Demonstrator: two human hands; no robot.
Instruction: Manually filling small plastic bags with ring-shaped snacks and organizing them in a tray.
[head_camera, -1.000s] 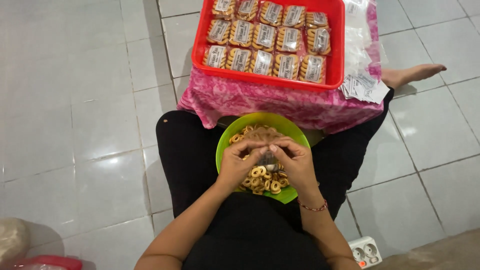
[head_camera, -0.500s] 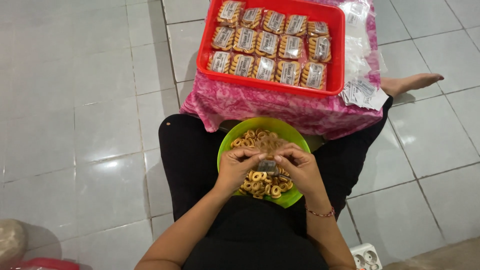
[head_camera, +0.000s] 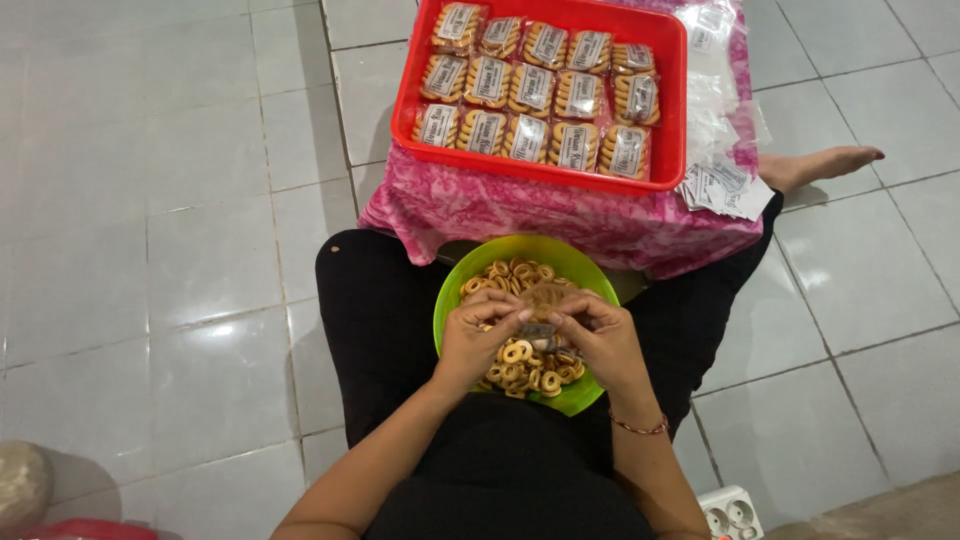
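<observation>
A small clear packet (head_camera: 538, 331) sits pinched between both hands above a green bowl (head_camera: 456, 283) on the person's lap. The left hand (head_camera: 482, 338) and right hand (head_camera: 600, 338) each press fingertips together on its top edge. It looks light, thin and slippery, best held by that edge. The bowl holds loose ring-shaped biscuits (head_camera: 520, 364), likely brittle. Beyond, a red tray (head_camera: 676, 90) on a pink cloth (head_camera: 520, 210) carries rows of filled biscuit packets (head_camera: 530, 137); empty bags (head_camera: 722, 178) lie beside it.
</observation>
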